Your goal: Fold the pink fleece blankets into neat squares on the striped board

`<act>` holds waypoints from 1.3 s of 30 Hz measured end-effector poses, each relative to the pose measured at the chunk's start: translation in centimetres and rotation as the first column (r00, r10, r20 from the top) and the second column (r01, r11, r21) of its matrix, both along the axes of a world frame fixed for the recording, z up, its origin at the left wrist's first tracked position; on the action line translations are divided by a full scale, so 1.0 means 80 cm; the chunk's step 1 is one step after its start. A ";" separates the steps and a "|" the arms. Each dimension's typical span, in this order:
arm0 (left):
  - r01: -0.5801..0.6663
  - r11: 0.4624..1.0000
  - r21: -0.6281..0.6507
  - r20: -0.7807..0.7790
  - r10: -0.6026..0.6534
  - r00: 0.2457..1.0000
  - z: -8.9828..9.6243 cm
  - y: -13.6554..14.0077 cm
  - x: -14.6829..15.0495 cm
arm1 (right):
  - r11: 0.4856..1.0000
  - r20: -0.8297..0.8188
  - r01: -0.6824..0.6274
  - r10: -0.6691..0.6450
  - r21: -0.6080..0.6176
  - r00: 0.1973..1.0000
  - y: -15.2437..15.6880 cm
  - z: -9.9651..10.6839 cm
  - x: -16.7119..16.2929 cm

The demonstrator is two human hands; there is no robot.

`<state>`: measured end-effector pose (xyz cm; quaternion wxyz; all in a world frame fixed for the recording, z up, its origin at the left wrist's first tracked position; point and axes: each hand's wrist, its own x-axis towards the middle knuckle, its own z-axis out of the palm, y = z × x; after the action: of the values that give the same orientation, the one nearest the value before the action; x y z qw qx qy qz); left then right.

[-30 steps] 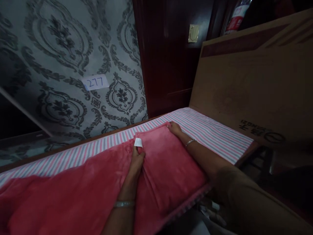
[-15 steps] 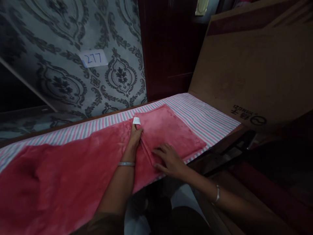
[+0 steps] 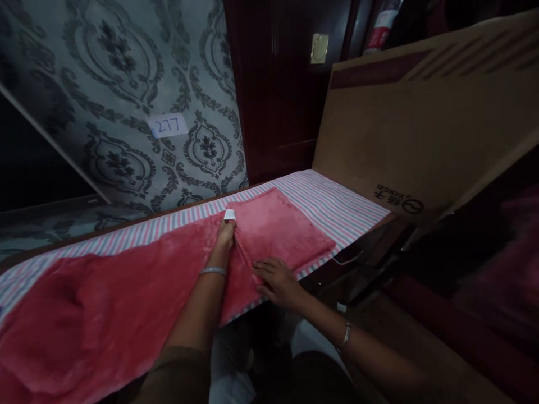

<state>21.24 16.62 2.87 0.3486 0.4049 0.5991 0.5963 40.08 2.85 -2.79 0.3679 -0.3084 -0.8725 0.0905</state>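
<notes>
Red plush blanket point(image 3: 138, 297) right in front of you, spread long across the striped cloth point(image 3: 332, 205), with a smooth, lighter pink section at the far end on your right. Behind it runs the big patterned wall point(image 3: 122, 101), grey scrolls and leaves, and over on your right stands the cardboard box point(image 3: 379, 123), YANGZI printed upside down near its lower edge. Between wall and box, there's the dark red door point(image 3: 280, 101). Now your hands: the right hand point(image 3: 280, 282) is loosely open, fingers parted from the thumb, fingertips touching the raised fold that slants across the blanket. Your left hand point(image 3: 226, 233) is closed, thumb and fingers gripping the blanket at the far end of that fold. Up on the wall, a white card point(image 3: 167, 125) reads 277; on the door, a brass-coloured plate point(image 3: 319, 49). Smaller now: a bracelet point(image 3: 213, 271) circles your left wrist, and a white tag point(image 3: 229, 215) pokes up right at your left fingertips.
</notes>
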 end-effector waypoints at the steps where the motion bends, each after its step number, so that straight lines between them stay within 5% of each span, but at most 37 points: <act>1: -0.037 0.999 0.017 -0.021 0.038 0.999 0.006 -0.002 0.003 | 1.000 0.004 -0.024 0.024 -0.014 1.000 0.001 0.009 0.003; 5: 0.014 0.982 0.188 -0.376 0.058 0.925 0.027 -0.011 0.028 | 0.986 0.008 0.163 -0.163 -0.033 0.987 0.016 0.042 0.019; 8: 0.200 0.978 0.064 -0.799 -0.070 0.598 0.028 -0.017 0.049 | 0.921 0.134 0.385 -0.376 -0.055 0.917 0.028 0.048 0.029; 11: 0.144 0.962 -0.231 -0.924 -0.263 0.278 0.012 -0.020 0.057 | 0.900 0.323 0.415 -0.356 -0.135 0.877 0.032 0.040 0.035; 15: 0.041 0.952 -0.304 -0.949 -0.306 0.076 -0.008 -0.021 0.052 | 0.897 0.374 0.407 -0.322 -0.173 0.870 0.027 0.027 0.033; 20: 0.059 0.917 -0.395 -0.915 -0.398 0.069 0.010 -0.022 0.048 | 0.911 0.280 0.358 -0.296 -0.203 0.913 0.032 0.027 0.039; 24: 0.139 0.919 -0.368 -0.922 -0.380 0.073 0.024 -0.070 0.044 | 0.925 0.031 0.289 -0.291 -0.247 0.956 0.058 0.037 0.093; 27: 0.369 0.892 -0.262 -0.953 -0.299 0.045 0.007 -0.139 0.041 | 0.844 -0.089 0.479 -0.510 -0.240 0.855 0.089 0.047 0.149; 29: 0.496 0.831 -0.250 -0.957 -0.291 0.005 -0.013 -0.183 0.041 | 0.734 -0.023 0.550 -0.607 -0.398 0.794 0.111 0.052 0.174; 32: 0.495 0.835 -0.239 -0.963 -0.269 -0.012 -0.042 -0.220 0.043 | 0.562 0.099 0.529 -0.621 -0.636 0.778 0.141 0.059 0.184; 39: 0.410 0.895 -0.178 -0.975 -0.216 0.048 -0.062 -0.218 0.046 | 0.544 -0.066 0.231 -0.472 -0.806 0.879 0.182 0.070 0.156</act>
<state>24.89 -0.85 -2.09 -0.0417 0.8381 0.5275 0.1329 52.55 17.42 2.85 0.3254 -0.5908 -0.6044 0.4241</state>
